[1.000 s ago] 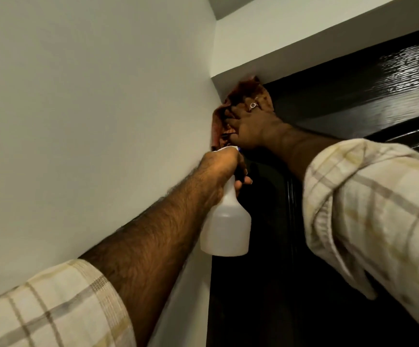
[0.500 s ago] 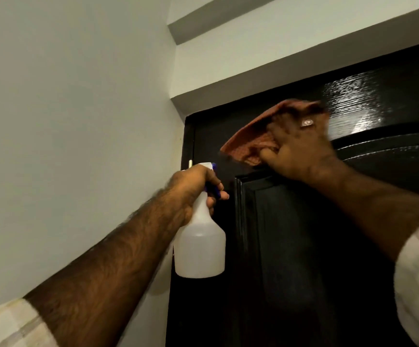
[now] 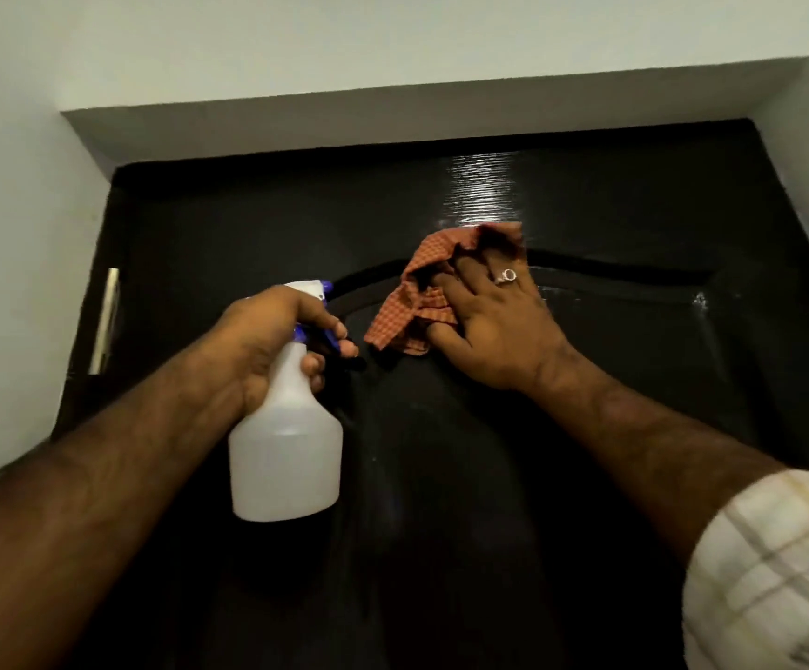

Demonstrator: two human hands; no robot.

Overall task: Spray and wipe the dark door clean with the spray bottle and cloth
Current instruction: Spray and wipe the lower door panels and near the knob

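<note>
Your left hand grips the spray bottle at its neck, fingers curled round it and the forefinger lying on the blue trigger. Bottle body is translucent white and hangs below the fist, nozzle end pointed toward the door; whether the nozzle touches the door cannot be told. Your right hand presses the cloth flat against the door, fingers extended over the fabric and not curled round it. Cloth is orange-red check, bunched, with loose folds spilling out on the left side of the hand and a corner showing above the fingertips. It sits on the upper part of the door, across the raised moulding that borders the recessed panel. A ring with a stone is on one finger of that hand. Door surface is dark and glossy; a bright reflection lies just above the cloth. Pale wall and lintel frame the door. A checked sleeve covers your right forearm near the elbow. A pale strip shows at the door's left edge.
</note>
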